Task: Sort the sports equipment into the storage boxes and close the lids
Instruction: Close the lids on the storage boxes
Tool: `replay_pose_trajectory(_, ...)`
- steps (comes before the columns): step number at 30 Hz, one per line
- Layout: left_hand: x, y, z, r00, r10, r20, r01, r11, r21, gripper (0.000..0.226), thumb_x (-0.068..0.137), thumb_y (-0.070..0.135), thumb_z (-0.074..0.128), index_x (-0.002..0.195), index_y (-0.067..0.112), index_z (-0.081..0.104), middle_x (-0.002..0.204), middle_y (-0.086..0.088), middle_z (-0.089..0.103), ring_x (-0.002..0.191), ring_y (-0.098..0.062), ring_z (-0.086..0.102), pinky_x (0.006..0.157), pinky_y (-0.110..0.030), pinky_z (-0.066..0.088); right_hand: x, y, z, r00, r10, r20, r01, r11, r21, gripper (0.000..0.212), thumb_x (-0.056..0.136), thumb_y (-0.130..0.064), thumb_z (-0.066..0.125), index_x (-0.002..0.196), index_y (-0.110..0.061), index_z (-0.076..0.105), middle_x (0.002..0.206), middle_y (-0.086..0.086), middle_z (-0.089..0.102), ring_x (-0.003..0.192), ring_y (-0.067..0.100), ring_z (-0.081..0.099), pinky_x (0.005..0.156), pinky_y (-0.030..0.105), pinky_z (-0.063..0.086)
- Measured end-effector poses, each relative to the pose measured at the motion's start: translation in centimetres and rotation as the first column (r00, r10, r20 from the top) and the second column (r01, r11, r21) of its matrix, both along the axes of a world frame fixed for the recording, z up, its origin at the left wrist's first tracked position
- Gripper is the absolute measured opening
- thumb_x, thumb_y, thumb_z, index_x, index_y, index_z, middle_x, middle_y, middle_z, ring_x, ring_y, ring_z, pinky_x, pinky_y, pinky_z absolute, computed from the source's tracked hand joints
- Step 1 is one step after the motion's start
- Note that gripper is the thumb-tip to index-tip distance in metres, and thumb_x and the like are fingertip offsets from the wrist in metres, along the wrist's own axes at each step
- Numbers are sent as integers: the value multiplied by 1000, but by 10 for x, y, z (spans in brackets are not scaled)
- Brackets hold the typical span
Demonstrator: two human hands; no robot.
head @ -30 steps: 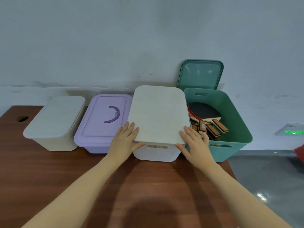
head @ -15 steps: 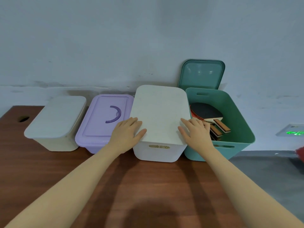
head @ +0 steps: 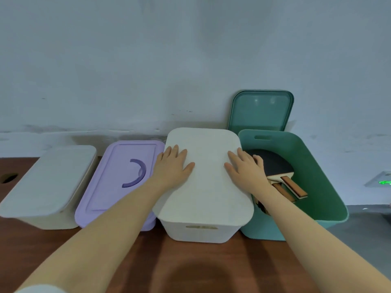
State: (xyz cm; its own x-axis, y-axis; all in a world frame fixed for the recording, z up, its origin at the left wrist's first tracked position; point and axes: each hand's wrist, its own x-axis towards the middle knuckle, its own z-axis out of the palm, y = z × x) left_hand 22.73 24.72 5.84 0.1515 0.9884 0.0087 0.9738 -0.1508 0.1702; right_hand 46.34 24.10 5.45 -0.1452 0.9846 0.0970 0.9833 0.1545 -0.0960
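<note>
Two white boxes (head: 203,229) (head: 48,187), a lilac box (head: 118,182) with a purple handle (head: 135,173), a teal box (head: 306,187) holding black-faced paddles (head: 275,166), on a reddish-brown worktop (head: 190,267).

No words, numbers or brand marks can be read on any box, lid or paddle; the only sign is a glowing green mark, too blurred to make out, on a small grey wall plate (head: 382,180) at the far right edge of the scene.
</note>
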Motion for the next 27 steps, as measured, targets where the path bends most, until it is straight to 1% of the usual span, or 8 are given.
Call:
replay_pose_trajectory(4,6,32,1,1000,9,-4,-9,1000,15,60,96,51,26,146,18,21,156,-8,10,143,-26,4,114,-40,6,4,39,2,999,15,35,-14,1000,-23,53,98,-47,20,145,-24,24,154,9,21,141,20,19,112,42,3)
replay_pose_trajectory(8,8,52,-11,1000,26,-9,-26,999,-27,64,94,55,21,149,25,10,157,-4,1,144,-23,-4,116,-40,-1,2,64,1,1000,4,30,-3,999,-37,55,98,-48,20,145,-21,24,155,10,17,142,20,15,113,42,0)
replay_pose_trajectory(12,7,54,-21,998,32,-45,-34,999,-34,65,94,58,16,149,27,2,157,-4,-5,143,-22,-9,116,-41,-4,-3,67,-4,999,-9,39,10,1000,-16,59,97,-48,22,147,-16,22,156,12,14,143,22,12,114,40,-1)
replay_pose_trajectory(16,2,48,-20,998,50,-49,-52,998,-41,65,94,57,15,149,26,1,157,-5,-6,143,-22,-9,116,-40,-5,-10,64,-4,997,6,78,-5,1000,-20,61,98,-48,19,148,-14,19,156,13,12,144,25,9,113,40,-8)
replay_pose_trajectory(19,-5,40,-20,996,83,-45,-85,996,-36,65,94,58,16,149,27,1,157,-4,-5,143,-22,-9,116,-40,-5,-19,65,-3,993,43,108,-41,999,-26,61,98,-48,16,148,-14,16,156,12,12,145,22,6,112,41,-14)
replay_pose_trajectory(22,-9,38,-19,995,92,-38,-93,995,-38,65,94,57,17,149,27,2,157,-5,-5,143,-22,-9,116,-40,-5,-25,64,-4,992,52,117,-48,998,-40,65,97,-50,17,148,-11,14,156,15,10,144,25,5,114,37,-9)
replay_pose_trajectory(24,-9,38,-19,995,92,-37,-93,995,-41,65,94,58,17,149,27,2,157,-4,-5,143,-21,-9,116,-40,-6,-27,63,-6,994,44,97,-39,998,-55,68,96,-52,17,149,-9,14,156,17,9,144,26,6,115,34,-5)
replay_pose_trajectory(27,-8,38,-20,995,89,-38,-90,995,-30,65,94,57,17,150,27,3,157,-4,-5,143,-22,-10,115,-40,-7,-27,64,-7,993,46,109,-40,997,-64,70,95,-54,16,148,-9,14,156,16,11,144,25,8,116,34,-1)
